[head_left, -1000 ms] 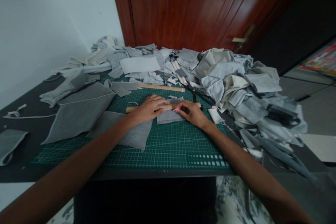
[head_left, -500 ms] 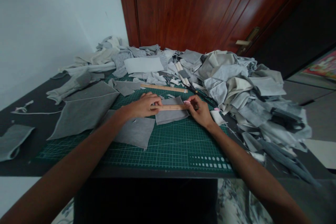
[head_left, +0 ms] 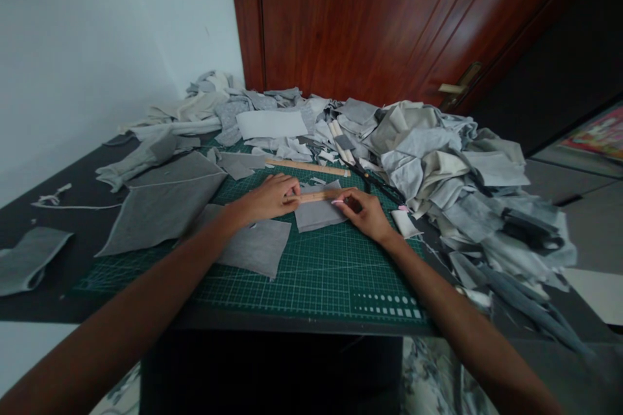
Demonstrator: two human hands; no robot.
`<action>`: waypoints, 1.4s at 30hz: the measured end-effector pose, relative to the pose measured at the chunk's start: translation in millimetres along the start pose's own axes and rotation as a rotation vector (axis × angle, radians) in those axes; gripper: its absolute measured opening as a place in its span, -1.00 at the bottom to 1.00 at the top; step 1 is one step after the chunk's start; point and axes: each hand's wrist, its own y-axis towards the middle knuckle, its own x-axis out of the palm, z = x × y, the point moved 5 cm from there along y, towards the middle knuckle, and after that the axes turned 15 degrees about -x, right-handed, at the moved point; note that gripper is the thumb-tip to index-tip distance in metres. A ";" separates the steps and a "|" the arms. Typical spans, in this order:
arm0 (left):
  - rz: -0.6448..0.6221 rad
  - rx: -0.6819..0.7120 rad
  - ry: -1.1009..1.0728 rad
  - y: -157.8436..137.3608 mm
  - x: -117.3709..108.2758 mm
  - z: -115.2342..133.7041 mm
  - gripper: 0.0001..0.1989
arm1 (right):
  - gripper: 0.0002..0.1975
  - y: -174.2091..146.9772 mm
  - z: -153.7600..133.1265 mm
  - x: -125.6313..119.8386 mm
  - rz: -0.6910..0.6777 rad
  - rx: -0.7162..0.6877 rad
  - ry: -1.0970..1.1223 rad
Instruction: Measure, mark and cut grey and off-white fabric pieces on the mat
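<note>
A wooden ruler lies across a small grey fabric piece on the green cutting mat. My left hand is closed on the ruler's left end, fingertips pressing it down. On the other side, my right hand pinches a small pink object, possibly marking chalk, at the ruler's near edge over the fabric. The fingers partly hide that object and the ruler's right end. A larger grey fabric piece lies under and beside my left forearm.
A second wooden ruler lies behind my hands. Black scissors rest to its right. Heaped fabric scraps line the back and right. A large grey cloth and a folded grey piece are at left.
My right hand has moved left and slightly nearer along the ruler, carrying the pink object over the fabric. My left hand still holds the ruler. The whole view has shifted slightly.
</note>
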 end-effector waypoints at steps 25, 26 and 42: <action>0.014 0.051 -0.067 -5.8 20.0 17.6 -0.68 | -0.74 16.7 -4.3 19.0 -0.137 -0.099 0.034; 0.019 0.054 -0.067 -5.8 20.4 17.2 -0.68 | -0.75 17.9 -6.1 19.6 -0.138 -0.109 0.036; -0.009 0.074 -0.101 -2.9 18.1 15.0 -0.75 | -0.88 28.0 -20.5 45.0 -0.138 -0.176 0.039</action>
